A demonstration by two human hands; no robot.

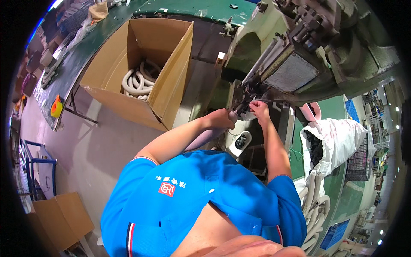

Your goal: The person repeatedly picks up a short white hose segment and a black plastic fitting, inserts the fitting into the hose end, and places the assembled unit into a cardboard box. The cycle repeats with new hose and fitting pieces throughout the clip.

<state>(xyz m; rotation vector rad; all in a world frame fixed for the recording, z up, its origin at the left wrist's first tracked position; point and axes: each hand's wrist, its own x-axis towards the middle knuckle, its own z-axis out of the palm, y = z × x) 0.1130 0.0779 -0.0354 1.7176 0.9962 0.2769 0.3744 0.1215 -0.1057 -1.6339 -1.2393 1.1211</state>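
My left hand [221,118] is closed round a pale, rounded piece [233,115] that looks like the end of a hose; the fingers hide most of it. My right hand [260,112] is beside it, fingertips pinched together at the lower parts of a large green machine [278,64]. Whatever is between those fingertips is too small to tell. Both hands are just under the machine's dark metal head [247,95]. Below them is a white, rounded tray [238,143] with small dark parts in it. A pale mauve shape [206,138] runs beneath my left forearm.
An open cardboard box [171,100] with coiled cream hoses [139,81] stands on the left. At right, a white sack [338,137] of dark pieces, a pink container [309,113] and more hoses [314,210] lie along a green table [342,180]. Yellow tape [56,107] sits far left.
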